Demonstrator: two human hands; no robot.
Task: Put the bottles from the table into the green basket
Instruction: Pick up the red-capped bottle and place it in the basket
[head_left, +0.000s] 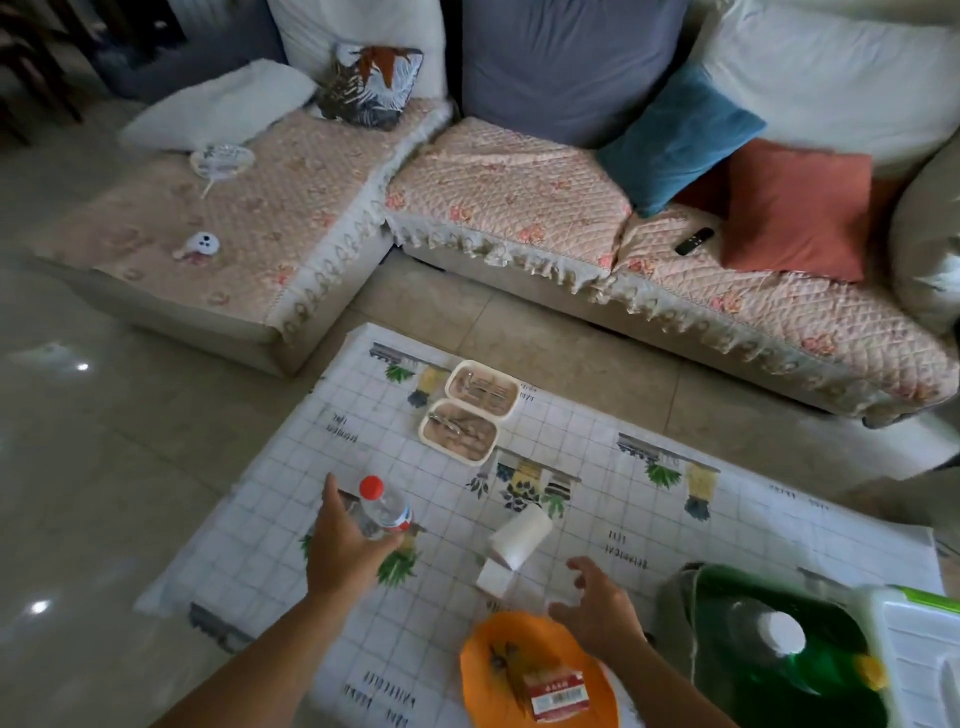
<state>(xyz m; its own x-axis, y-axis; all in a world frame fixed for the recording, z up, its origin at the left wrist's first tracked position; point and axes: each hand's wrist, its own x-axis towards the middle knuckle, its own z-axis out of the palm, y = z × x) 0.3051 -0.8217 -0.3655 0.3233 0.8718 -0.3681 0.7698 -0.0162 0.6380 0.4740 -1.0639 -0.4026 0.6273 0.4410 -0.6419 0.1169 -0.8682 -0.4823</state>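
- Head view showed the left hand (343, 540) wrapped around a clear bottle (383, 506) with a red cap, at the left part of the table (270, 561); whether the bottle stood on the cloth or was lifted clear could not be told; the grip looked to sit low on the body, so the bottle might tip or slip on the way across.
- Between that bottle and the goal lay a paper roll (517, 538) and an orange plate (483, 670) holding a small red-and-white box (558, 693); a low carry could knock the roll or clip the plate.
- The right hand (597, 608) hovered over the plate, fingers spread and empty; it sat in the likely path and could collide with the bottle.
- The green basket (727, 613) stood at the right edge, already holding a bottle with a white cap (784, 631); a careless drop could strike it or bounce out.
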